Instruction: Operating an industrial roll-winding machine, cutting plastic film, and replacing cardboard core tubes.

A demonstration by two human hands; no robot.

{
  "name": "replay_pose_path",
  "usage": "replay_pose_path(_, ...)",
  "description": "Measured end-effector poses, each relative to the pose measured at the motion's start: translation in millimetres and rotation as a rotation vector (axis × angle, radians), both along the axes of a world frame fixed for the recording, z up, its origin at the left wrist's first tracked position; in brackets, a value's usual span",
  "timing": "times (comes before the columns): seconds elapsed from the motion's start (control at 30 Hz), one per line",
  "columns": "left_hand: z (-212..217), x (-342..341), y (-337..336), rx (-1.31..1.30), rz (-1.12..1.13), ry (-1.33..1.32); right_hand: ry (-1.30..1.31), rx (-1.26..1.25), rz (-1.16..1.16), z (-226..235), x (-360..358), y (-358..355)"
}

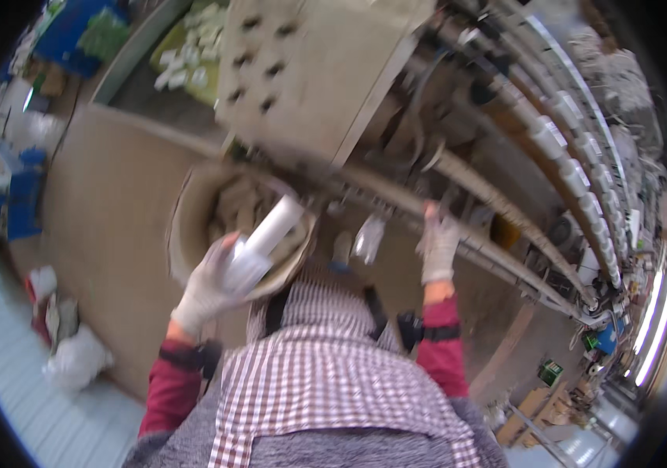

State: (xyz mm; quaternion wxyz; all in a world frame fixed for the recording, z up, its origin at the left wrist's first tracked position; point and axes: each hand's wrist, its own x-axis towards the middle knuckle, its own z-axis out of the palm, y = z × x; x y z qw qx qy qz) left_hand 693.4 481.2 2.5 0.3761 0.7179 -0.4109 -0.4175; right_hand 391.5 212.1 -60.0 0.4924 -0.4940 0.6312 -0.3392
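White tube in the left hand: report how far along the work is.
Done: a row of white tubes already sits along the machine's rail. In hand: the gloved left hand grips one white tube above the round basket, while the gloved right hand reaches to the rail. Left: the basket's contents are blurred, so the remainder cannot be told.

Brown basket (185, 226) of tubes rests on tan surface (107, 234); long machine rail (505, 210) carries white bobbins (575, 175).

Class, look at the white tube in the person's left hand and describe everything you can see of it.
The white tube is a plain, smooth cylinder, possibly plastic or card, tilted with its far end up and to the right. The gloved left hand grips its lower end. It sits above a round tan basket. Blur hides finer detail.
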Motion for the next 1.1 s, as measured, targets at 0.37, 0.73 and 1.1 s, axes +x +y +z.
replay_pose_path(0.37,-33.6,28.0,-50.7,-0.103,0.173,-0.561,0.004,0.389,0.204,-54.4,-85.0,59.7)
replay_pose_path(0.73,21.3,121.2,-285.5,-0.281,0.517,-0.915,-0.236,0.502,0.327,-34.1,-153.4,13.0)
replay_pose_path(1.1,-19.5,195.0,-325.5,-0.045,0.324,-0.980,-0.303,0.607,0.111,27.3,-118.8,-19.7)
